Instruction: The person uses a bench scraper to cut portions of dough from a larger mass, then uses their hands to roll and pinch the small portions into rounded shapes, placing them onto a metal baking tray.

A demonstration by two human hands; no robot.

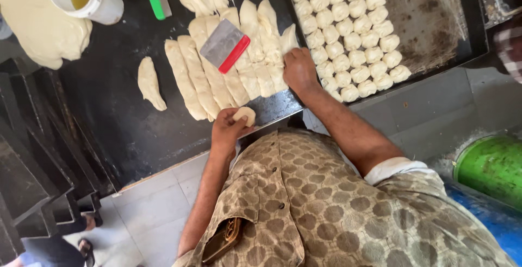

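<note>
Pale, smooth dough ball

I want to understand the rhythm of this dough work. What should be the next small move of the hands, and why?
Probably the left hand should carry its small dough piece over to the rows of dough balls. The piece already looks rounded, and the right hand rests on the dough strips, placed to pinch off another.

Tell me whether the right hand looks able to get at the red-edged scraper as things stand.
Probably yes: the right hand rests on the dough strips beside the red-edged scraper, which lies uncovered on top with nothing between.
</note>
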